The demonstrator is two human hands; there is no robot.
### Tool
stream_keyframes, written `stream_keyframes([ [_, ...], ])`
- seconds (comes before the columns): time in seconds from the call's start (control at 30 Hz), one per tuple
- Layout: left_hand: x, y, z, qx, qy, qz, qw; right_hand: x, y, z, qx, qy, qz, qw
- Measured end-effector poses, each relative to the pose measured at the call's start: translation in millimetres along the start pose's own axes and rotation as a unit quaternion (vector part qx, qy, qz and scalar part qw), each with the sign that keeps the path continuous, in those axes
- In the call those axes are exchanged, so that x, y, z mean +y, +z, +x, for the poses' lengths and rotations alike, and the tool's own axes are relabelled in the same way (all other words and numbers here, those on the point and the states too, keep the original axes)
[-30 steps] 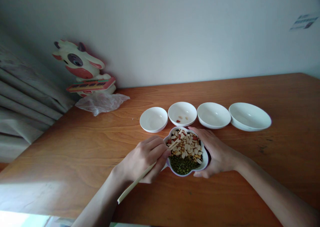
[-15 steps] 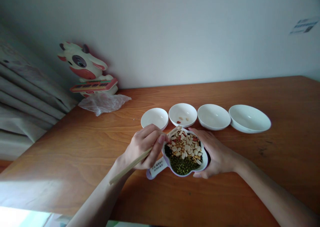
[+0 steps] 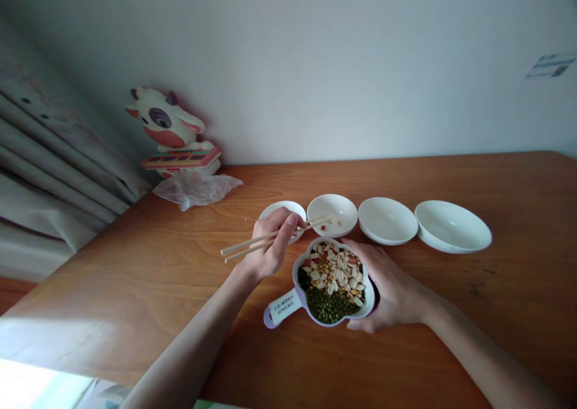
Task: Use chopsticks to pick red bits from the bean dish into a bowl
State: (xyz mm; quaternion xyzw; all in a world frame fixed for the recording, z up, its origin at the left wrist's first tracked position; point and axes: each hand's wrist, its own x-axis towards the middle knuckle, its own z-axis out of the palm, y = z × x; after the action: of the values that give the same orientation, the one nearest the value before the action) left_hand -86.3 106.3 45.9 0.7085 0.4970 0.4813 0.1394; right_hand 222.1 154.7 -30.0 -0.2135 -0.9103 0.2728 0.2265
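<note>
Left hand (image 3: 270, 247): closed in a pinch grip on a pair of chopsticks (image 3: 252, 245), held clear of the wooden surface (image 3: 135, 265). Tips over the near rim of the second white bowl (image 3: 345, 211), which has a few pieces lying in it. Cannot tell whether anything is clamped between the tips; too small to read.

Right hand (image 3: 390, 289): fingers curled around the right wall of the lobed bowl (image 3: 283, 305), gripping it where it stands on the surface, just in front of the row. Heaped inside with pale kernels, red pieces and green beans, in layers rather than sorted.

Row behind: first white bowl (image 3: 282, 206), partly hidden by the left hand; third (image 3: 387, 220) and fourth (image 3: 453, 227), both bare inside.

Risks, as judged:
- Slip from the chopstick tips, owing to smooth rounded pieces and a light pinch; likely landing on the surface or in a neighbouring bowl.
- Nudge to the first bowl's rim, owing to knuckles very close to it.
- Knock to the lobed bowl's handle, which juts toward the left forearm; spill likely given the heaped fill.
</note>
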Motion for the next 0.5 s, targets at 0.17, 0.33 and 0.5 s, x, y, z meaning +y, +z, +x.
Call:
stream_keyframes([
  [0.17,-1.5,-6.5,-8.1,-0.016,0.008,0.006,1.000,2.0,0.7,-1.8,-0.008,0.008,-0.007,1.000],
  [0.33,-2.3,-13.5,-22.9,-0.042,0.085,-0.018,0.995,3.6,3.3,-5.3,-0.002,0.017,-0.014,1.000],
  [0.5,0.3,-16.5,-30.4,-0.055,0.176,-0.045,0.982,1.5,1.5,-4.0,-0.003,0.013,-0.003,1.000],
])
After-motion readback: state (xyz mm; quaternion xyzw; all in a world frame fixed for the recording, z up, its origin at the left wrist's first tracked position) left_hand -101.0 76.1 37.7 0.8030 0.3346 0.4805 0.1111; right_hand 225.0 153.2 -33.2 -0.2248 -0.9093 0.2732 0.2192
